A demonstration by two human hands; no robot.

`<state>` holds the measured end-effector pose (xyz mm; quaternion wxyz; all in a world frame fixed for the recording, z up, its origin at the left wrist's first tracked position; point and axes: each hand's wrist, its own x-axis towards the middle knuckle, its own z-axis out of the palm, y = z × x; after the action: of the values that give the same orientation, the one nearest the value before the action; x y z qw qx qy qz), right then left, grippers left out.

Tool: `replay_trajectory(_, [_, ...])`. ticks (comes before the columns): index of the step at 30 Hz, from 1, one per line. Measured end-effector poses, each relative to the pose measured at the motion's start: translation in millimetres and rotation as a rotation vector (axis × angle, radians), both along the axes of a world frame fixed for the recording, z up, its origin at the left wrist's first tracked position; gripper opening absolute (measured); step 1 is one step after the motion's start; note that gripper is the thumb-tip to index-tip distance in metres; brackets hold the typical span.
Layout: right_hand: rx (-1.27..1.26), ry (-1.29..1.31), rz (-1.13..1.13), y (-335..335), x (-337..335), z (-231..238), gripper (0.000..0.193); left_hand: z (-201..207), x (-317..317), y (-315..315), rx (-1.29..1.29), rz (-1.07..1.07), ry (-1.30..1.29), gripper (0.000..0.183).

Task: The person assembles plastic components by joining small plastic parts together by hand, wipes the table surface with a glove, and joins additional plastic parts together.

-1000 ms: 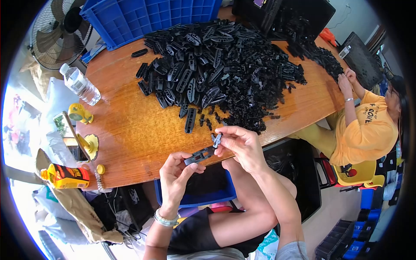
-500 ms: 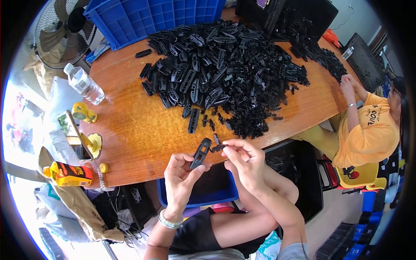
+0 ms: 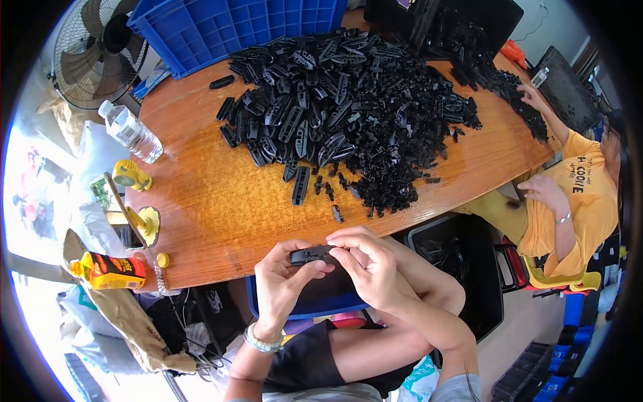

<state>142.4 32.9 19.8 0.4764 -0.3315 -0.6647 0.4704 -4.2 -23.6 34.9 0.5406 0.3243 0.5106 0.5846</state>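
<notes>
Over the table's near edge, my left hand is closed around a long black plastic housing with slots, lying nearly level. My right hand pinches at the housing's right end. Its fingers mostly cover the small black plastic piece there, so I cannot tell how it sits in the housing. Beyond my hands lies a heap of similar black housings. A mass of small black pieces spreads on the heap's right side. One small grey-black piece lies apart, nearest my hands.
A blue crate stands behind the heap. On the left are a water bottle, a small yellow fan and an orange-yellow bottle. Below my hands sits a blue bin. A person in a yellow shirt sits at right.
The housing has turned from steeply tilted to nearly level. My right hand has brought the small piece against its end. The person at right has moved their hands apart, one reaching across the table.
</notes>
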Motion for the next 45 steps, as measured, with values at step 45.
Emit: replay_trajectory(45, [-0.105, -0.07, -0.05, 13, 10, 14, 0.012, 3, -18, 20, 0.093, -0.232, 0.018, 0.027])
